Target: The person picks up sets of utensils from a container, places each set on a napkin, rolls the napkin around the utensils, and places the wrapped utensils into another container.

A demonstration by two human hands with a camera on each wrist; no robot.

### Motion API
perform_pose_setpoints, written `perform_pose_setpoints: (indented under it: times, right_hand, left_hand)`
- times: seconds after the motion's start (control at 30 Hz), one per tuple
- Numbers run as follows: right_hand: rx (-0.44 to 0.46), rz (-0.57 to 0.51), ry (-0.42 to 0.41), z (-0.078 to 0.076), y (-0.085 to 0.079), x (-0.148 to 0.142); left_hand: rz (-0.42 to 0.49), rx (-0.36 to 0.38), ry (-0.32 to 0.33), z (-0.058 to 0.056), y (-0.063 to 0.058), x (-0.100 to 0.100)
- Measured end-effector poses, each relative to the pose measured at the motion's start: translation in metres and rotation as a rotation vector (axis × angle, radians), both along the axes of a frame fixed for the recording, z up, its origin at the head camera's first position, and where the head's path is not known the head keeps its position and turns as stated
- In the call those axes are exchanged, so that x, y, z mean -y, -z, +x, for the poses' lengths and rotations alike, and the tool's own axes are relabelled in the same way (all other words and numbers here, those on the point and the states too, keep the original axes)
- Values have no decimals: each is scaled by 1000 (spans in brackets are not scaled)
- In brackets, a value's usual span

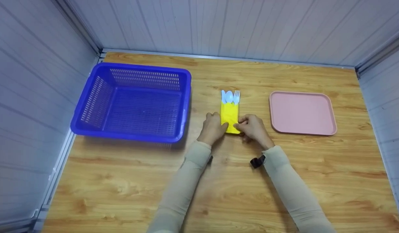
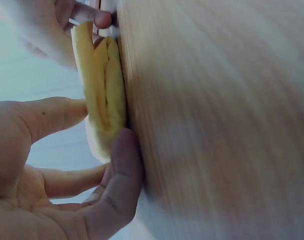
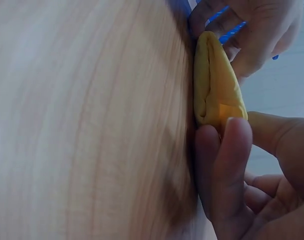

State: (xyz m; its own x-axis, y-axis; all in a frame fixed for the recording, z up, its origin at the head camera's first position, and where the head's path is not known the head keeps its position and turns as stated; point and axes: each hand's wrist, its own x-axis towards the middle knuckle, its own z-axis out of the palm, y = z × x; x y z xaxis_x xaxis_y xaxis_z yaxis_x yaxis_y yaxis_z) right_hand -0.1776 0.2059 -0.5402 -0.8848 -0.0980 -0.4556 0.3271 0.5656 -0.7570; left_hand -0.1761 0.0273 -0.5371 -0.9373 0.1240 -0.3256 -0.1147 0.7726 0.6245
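A yellow folded napkin lies on the wooden table, shaped like a narrow pocket. Out of its far end stick the heads of a light-coloured knife, spoon and fork, side by side; their handles are hidden inside. My left hand pinches the napkin's left edge, thumb on top and fingers low at the side. On the opposite edge, near the close corner, my right hand pinches it between thumb and fingers. Both wrist views show the napkin's folded layers end-on, close over the tabletop.
A blue plastic basket with slotted walls stands at the left with nothing in it. To the right lies a pink rectangular tray. Pale panel walls enclose the table at the back and both sides.
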Motion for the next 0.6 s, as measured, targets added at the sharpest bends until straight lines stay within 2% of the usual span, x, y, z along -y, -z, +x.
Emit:
perform_pose_setpoints:
  times: [0.23, 0.47, 0.6]
  right_hand:
    - [13, -14, -5, -2, 2, 0]
    - [47, -51, -2, -5, 3, -2]
    - [79, -95, 10, -6, 2, -5]
  left_hand:
    - [153, 56, -63, -8, 2, 5]
    - [183, 67, -79, -14, 3, 4]
    - [235, 94, -111, -15, 6, 3]
